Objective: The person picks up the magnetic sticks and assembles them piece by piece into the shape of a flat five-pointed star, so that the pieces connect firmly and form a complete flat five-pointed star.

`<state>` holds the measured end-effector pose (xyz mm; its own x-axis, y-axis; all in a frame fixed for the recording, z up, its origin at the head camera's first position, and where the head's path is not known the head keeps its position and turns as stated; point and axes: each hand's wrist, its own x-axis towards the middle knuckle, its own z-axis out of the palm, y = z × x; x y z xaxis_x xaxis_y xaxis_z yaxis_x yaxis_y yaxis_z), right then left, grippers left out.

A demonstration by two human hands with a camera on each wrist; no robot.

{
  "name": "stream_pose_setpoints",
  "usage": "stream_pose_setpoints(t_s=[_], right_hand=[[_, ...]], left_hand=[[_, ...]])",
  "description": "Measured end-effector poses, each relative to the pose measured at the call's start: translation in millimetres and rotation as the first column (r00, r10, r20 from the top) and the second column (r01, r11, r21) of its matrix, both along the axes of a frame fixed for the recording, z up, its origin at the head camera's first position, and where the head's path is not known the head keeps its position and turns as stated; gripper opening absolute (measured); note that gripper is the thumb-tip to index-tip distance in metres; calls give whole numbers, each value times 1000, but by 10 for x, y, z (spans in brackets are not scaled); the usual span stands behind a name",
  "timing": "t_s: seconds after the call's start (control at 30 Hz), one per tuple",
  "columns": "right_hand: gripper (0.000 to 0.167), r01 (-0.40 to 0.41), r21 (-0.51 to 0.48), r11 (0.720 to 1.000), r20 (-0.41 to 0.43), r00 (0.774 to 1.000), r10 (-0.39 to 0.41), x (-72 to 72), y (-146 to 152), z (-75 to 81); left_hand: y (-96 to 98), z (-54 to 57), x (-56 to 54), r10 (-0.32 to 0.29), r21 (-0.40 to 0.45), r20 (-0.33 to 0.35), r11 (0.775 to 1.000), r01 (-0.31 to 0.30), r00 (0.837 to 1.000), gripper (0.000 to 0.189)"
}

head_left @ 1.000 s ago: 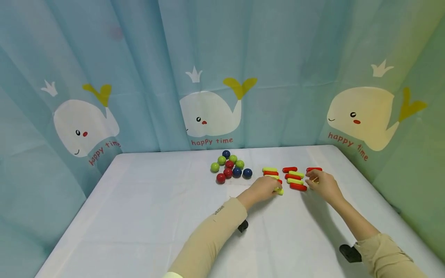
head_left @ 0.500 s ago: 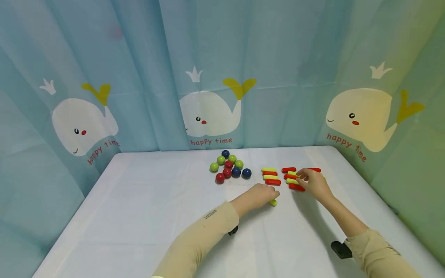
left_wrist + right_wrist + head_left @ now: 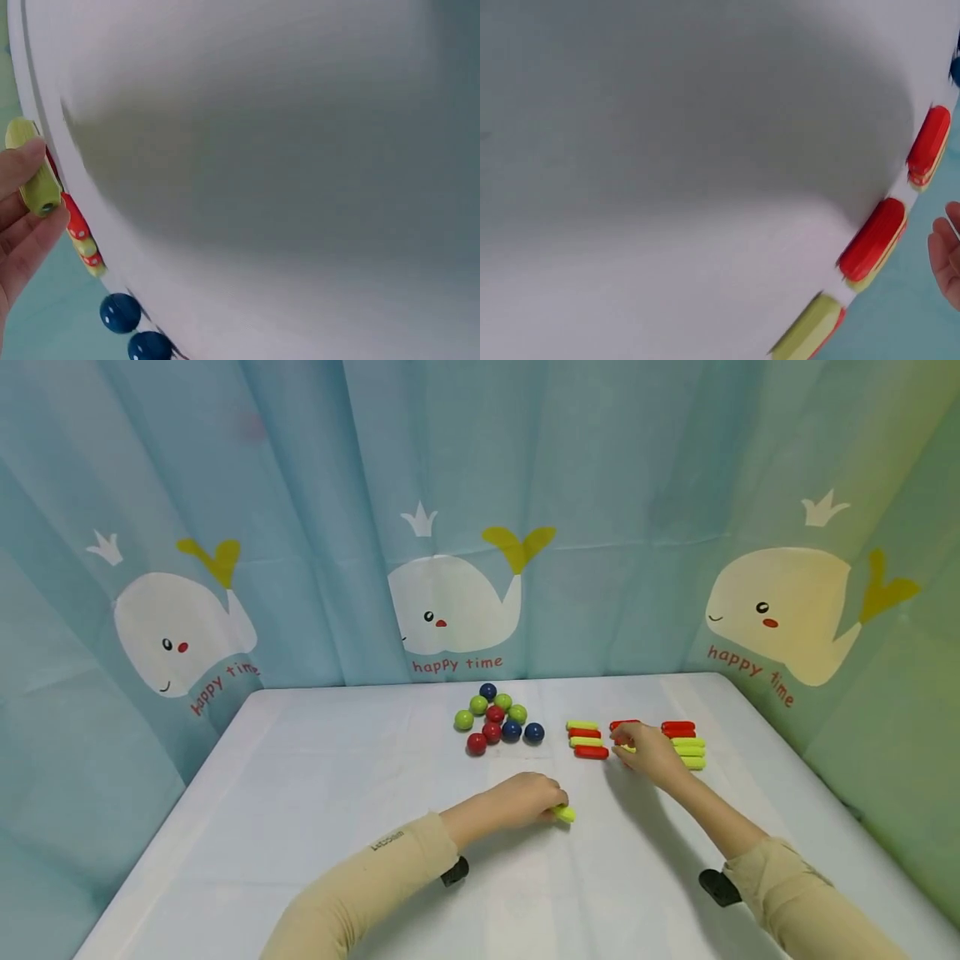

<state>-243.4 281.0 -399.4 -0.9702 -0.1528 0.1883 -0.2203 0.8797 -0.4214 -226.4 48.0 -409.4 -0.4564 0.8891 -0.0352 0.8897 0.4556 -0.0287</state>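
My left hand [image 3: 525, 799] pinches a short yellow-green stick [image 3: 564, 814] between thumb and fingers, in front of the left column of sticks. In the left wrist view this stick [image 3: 34, 169] has a ridged side and a small dark hole in its end. My right hand [image 3: 651, 755] hovers over the middle column, its fingers loosely bent and hiding most of that column. The left column has red and yellow-green sticks [image 3: 591, 752] lying side by side. In the right wrist view only the fingers [image 3: 946, 255] show, apart from a red stick [image 3: 874, 240].
Left of the sticks, several red, green and blue balls [image 3: 492, 714] lie in a loose cluster. A right column has red sticks [image 3: 678, 727] behind yellow-green ones [image 3: 690, 752]. A white-covered table [image 3: 300, 793] bears everything, with a whale-print curtain [image 3: 600, 610] behind it.
My left hand has drawn the yellow-green stick away from the left column, leftward and nearer. My right hand has shifted left from beside the right column to over the middle one.
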Motion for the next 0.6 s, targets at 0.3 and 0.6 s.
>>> stream_pose_setpoints(t_s=[0.3,0.6], right_hand=[[21,-128,2,992,-42,991,128,-184,-392,49],[20,-207,14,978,-134,969,207,-385,-749,74]], left_hand=[[-562,11,220,91,204,182,971,-128,979,20],[-1071,104,379,163,402,499,826,-394,851,24]])
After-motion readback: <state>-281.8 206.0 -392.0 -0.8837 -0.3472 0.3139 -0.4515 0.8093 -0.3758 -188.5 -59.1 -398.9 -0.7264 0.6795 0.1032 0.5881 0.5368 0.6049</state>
